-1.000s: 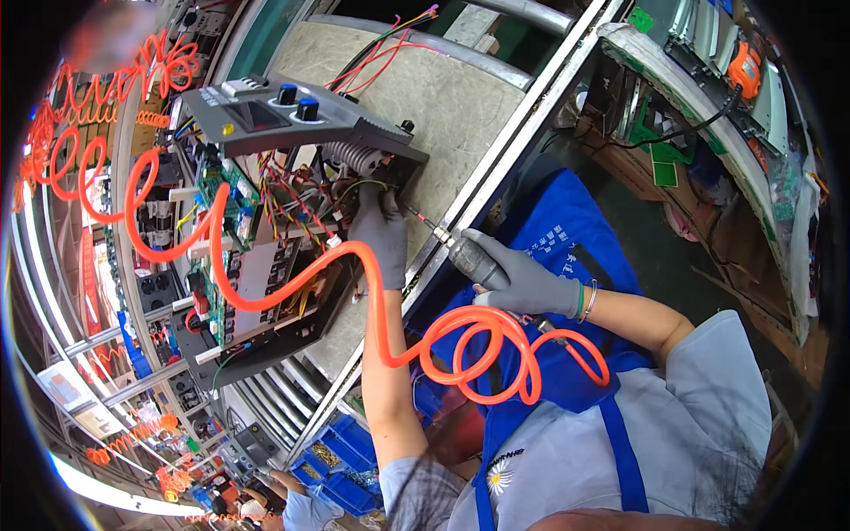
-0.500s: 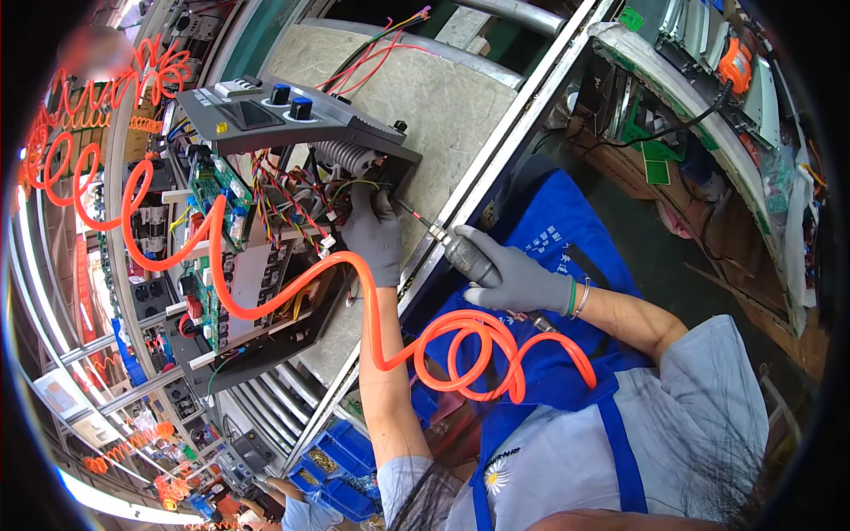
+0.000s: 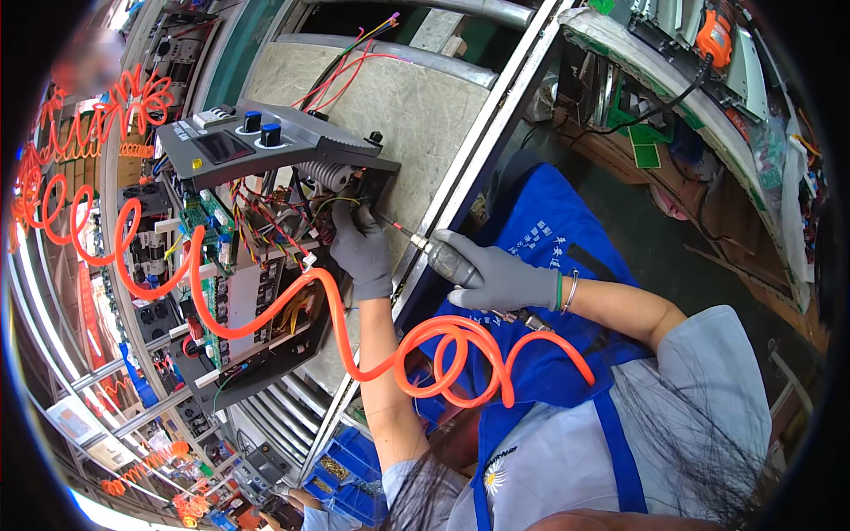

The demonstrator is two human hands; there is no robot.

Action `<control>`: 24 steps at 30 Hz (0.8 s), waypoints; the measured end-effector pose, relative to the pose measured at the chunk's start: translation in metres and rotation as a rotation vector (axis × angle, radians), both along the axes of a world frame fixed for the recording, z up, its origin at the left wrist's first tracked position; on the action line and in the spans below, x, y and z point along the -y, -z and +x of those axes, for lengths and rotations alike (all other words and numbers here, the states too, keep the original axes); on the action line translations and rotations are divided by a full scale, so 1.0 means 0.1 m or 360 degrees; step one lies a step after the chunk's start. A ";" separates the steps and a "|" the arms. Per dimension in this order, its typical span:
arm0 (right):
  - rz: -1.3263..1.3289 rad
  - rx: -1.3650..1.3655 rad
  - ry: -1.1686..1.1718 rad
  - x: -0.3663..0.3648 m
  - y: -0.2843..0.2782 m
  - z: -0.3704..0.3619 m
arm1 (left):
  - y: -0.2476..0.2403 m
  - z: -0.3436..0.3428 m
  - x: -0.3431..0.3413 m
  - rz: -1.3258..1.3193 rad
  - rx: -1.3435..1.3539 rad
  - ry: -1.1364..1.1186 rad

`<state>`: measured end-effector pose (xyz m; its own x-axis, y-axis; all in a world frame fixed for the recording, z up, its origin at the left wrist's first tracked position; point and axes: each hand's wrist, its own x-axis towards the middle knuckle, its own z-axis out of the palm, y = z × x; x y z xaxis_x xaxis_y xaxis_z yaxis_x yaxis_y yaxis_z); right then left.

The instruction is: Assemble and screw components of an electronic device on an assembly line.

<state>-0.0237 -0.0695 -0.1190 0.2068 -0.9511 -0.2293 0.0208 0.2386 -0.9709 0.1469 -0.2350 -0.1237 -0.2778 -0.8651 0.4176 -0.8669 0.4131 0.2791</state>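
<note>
My right hand (image 3: 509,280), in a grey glove, is wrapped round an air screwdriver (image 3: 453,265). The driver's long bit points left, its tip close to the fingers of my left hand (image 3: 361,258). That hand, also gloved, has its fingers bent together at the right end of an opened machine (image 3: 208,152) with a dark grey control panel. A yellow-green wire runs by the fingertips; what they pinch is too small to make out. An orange coiled air hose (image 3: 332,301) crosses over my left forearm and passes in front of the machine.
Circuit boards (image 3: 215,221) and bundled wires (image 3: 257,208) show inside the machine, which sits on a metal-edged bench (image 3: 425,115). Blue bins (image 3: 354,473) with small parts stand below. Over to the right is a shelf (image 3: 673,88) with an orange tool. A co-worker's sleeve (image 3: 323,518) shows at the bottom.
The whole view has shifted, so the machine sits lower and further left. My left fingers look more bent and less hidden by the machine. The screwdriver stays in my right hand.
</note>
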 end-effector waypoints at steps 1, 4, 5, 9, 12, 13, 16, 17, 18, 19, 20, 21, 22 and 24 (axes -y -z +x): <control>0.0065 0.0049 -0.0024 0.00 -0.02 -0.03 | 0.01 -0.03 0.00 -0.0043 -0.0006 0.0019; -0.0137 -0.0030 0.0074 -0.02 0.14 0.05 | 0.00 -0.05 0.00 -0.0008 0.0035 -0.0011; -0.0138 -0.0027 0.0075 -0.03 0.13 0.04 | 0.01 -0.04 0.00 -0.0062 0.0031 0.0016; -0.0051 0.0006 0.0056 -0.04 0.13 0.03 | 0.04 -0.05 0.01 -0.0074 -0.0055 0.0011; -0.0094 -0.0028 0.0043 -0.01 0.12 0.01 | 0.00 -0.02 0.04 0.0052 0.0022 -0.0045; -0.0073 -0.0013 0.0031 -0.01 0.11 -0.01 | 0.01 -0.03 0.06 0.0037 0.0048 -0.0015; -0.0133 0.0004 0.0058 -0.01 0.15 0.01 | 0.03 -0.02 0.07 -0.0017 0.0041 0.0045; -0.0131 0.0005 0.0064 -0.02 0.15 0.01 | 0.03 -0.02 0.06 -0.0059 0.0010 0.0066; -0.0119 0.0000 0.0054 -0.03 0.15 0.02 | 0.04 -0.03 0.05 -0.0057 0.0011 0.0072; -0.0112 -0.0001 0.0036 -0.02 0.15 0.02 | 0.05 -0.03 0.04 -0.0038 0.0005 0.0049; -0.0114 0.0004 0.0034 -0.01 0.15 0.02 | 0.05 -0.03 0.04 -0.0018 -0.0001 0.0026; -0.0118 0.0018 0.0032 0.00 0.14 0.02 | 0.05 -0.03 0.05 -0.0020 0.0005 0.0023; -0.0119 0.0032 0.0033 0.00 0.13 0.02 | 0.05 -0.03 0.06 -0.0059 -0.0038 0.0033; -0.0061 0.0011 -0.0022 0.01 0.04 -0.04 | 0.06 -0.01 0.05 -0.0095 -0.0072 0.0042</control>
